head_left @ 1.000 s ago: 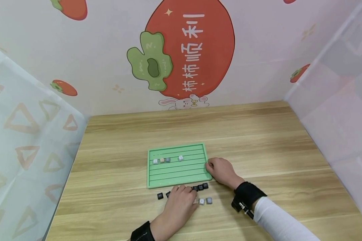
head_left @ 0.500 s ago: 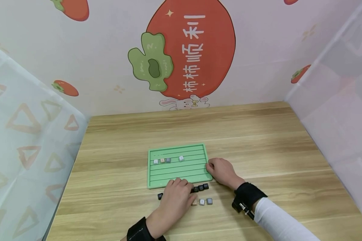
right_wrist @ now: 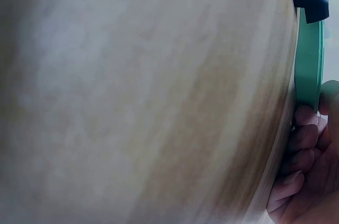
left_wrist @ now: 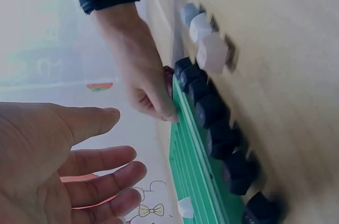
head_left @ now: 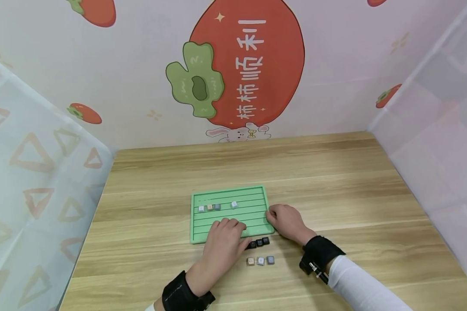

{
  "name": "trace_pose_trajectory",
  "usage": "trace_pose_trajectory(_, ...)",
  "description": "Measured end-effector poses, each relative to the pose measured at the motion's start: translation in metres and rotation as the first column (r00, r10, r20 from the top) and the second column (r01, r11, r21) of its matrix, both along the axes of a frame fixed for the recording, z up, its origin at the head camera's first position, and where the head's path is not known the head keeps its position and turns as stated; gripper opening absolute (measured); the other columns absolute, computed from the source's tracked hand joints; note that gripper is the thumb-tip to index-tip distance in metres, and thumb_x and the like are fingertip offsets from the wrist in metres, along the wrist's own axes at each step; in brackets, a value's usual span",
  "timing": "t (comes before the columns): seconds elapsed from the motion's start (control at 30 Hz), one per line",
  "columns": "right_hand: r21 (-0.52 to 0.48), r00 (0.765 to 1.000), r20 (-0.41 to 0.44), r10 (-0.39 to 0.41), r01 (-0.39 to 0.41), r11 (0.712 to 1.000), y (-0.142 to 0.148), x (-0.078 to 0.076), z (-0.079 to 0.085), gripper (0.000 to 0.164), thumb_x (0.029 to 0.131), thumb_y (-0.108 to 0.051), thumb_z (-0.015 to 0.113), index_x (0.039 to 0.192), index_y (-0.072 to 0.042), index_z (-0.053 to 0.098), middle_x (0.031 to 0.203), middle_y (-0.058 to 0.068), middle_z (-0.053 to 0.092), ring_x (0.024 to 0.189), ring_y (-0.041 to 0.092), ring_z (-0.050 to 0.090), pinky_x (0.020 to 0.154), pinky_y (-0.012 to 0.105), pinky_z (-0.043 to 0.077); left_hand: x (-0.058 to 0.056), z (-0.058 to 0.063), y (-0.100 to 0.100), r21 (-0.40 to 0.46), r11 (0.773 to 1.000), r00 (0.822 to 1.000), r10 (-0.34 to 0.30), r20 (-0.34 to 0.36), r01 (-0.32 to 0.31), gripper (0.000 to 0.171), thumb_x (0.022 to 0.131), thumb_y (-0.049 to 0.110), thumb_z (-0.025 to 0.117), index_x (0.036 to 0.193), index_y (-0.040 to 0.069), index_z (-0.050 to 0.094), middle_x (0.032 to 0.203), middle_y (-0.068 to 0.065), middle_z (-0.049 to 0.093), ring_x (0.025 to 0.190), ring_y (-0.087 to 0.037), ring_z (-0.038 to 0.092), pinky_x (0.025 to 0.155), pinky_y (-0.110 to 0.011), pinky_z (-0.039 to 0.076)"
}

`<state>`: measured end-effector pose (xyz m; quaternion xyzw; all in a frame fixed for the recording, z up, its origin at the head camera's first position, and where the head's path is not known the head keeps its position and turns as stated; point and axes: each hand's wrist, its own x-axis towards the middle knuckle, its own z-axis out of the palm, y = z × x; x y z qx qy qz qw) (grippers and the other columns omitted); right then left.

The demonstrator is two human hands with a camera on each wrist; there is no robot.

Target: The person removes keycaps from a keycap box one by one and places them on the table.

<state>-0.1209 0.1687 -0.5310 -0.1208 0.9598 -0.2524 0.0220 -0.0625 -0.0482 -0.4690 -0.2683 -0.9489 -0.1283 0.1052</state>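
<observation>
My left hand (head_left: 222,244) hovers over the front edge of a green grooved board (head_left: 253,216), its fingers loosely extended. Nothing is held in that hand (left_wrist: 79,166) in the left wrist view. My right hand (head_left: 288,222) grips the board's right edge; the right wrist view has the thumb and curled fingers (right_wrist: 302,139) around the rim. On the board sit three keycap-like blocks (head_left: 209,207) together and a white one (head_left: 234,204) apart. A row of black keycap-like blocks (left_wrist: 210,110) lies along the board's front, partly hidden by my left hand in the head view.
In front of the black row, a beige block (head_left: 251,261), a white block (head_left: 260,261) and a grey block (head_left: 270,260) stand on the wooden table (head_left: 334,181). A printed wall sheet (head_left: 140,65) rises behind, with side sheets left and right.
My left hand has moved up and slightly left, from the black blocks to over the board's front edge, uncovering the beige block. My right hand stays at the board's edge.
</observation>
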Motion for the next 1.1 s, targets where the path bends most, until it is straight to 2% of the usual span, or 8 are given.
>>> trace_pose_trajectory(0.27, 0.002, 1.000, 0.002, 0.000, 0.000, 1.000, 0.001, 0.000, -0.001, 0.041, 0.091, -0.026, 0.051, 0.054, -0.018, 0.037, 0.049, -0.008, 0.028, 0.044, 0.009, 0.031, 0.048, 0.026, 0.026, -0.016, 0.001, 0.000, -0.001, 1.000, 0.999, 0.029, -0.017, -0.029, 0.029, 0.079, 0.041, 0.069, 0.092, 0.015, 0.072, 0.087, 0.000, 0.068, 0.078, -0.019, 0.060, 0.063, -0.033, 0.043)
trace_pose_trajectory(0.43, 0.001, 1.000, 0.015, -0.004, 0.004, 1.000, 0.000, -0.001, -0.001, 0.041, 0.092, -0.027, 0.050, 0.054, -0.018, 0.037, 0.049, -0.008, 0.028, 0.045, 0.009, 0.032, 0.048, 0.026, 0.026, -0.025, 0.000, -0.002, -0.003, 0.999, 0.999, 0.042, 0.000, -0.042, 0.028, 0.079, 0.038, 0.070, 0.092, 0.013, 0.072, 0.089, -0.002, 0.069, 0.080, -0.020, 0.061, 0.066, -0.035, 0.045)
trace_pose_trajectory(0.67, 0.001, 1.000, 0.016, -0.004, 0.004, 1.000, 0.000, -0.001, 0.000, 0.041, 0.091, -0.026, 0.051, 0.054, -0.017, 0.037, 0.049, -0.007, 0.027, 0.045, 0.011, 0.031, 0.049, 0.027, 0.026, -0.035, -0.002, -0.005, 0.002, 0.997, 0.997, 0.072, 0.039, -0.073, 0.031, 0.080, 0.037, 0.070, 0.097, 0.012, 0.072, 0.094, -0.004, 0.069, 0.085, -0.023, 0.062, 0.071, -0.038, 0.047)
trace_pose_trajectory(0.9, 0.009, 1.000, 0.031, 0.000, 0.000, 1.000, 0.001, -0.002, 0.000, 0.041, 0.092, -0.027, 0.049, 0.055, -0.017, 0.037, 0.050, -0.006, 0.028, 0.046, 0.011, 0.031, 0.050, 0.027, 0.025, -0.043, -0.004, -0.007, 0.000, 0.997, 0.997, 0.078, 0.029, -0.078, 0.033, 0.081, 0.035, 0.069, 0.103, 0.010, 0.070, 0.097, -0.005, 0.069, 0.086, -0.024, 0.062, 0.069, -0.039, 0.048)
trace_pose_trajectory(1.1, 0.005, 1.000, 0.009, 0.002, -0.002, 1.000, 0.001, -0.002, -0.001, 0.041, 0.092, -0.026, 0.050, 0.054, -0.017, 0.036, 0.050, -0.007, 0.027, 0.046, 0.010, 0.029, 0.049, 0.026, 0.024, -0.050, -0.009, -0.009, 0.017, 0.997, 0.997, 0.078, 0.026, -0.078, 0.030, 0.081, 0.033, 0.069, 0.101, 0.010, 0.071, 0.096, -0.004, 0.069, 0.085, -0.022, 0.062, 0.067, -0.038, 0.047)
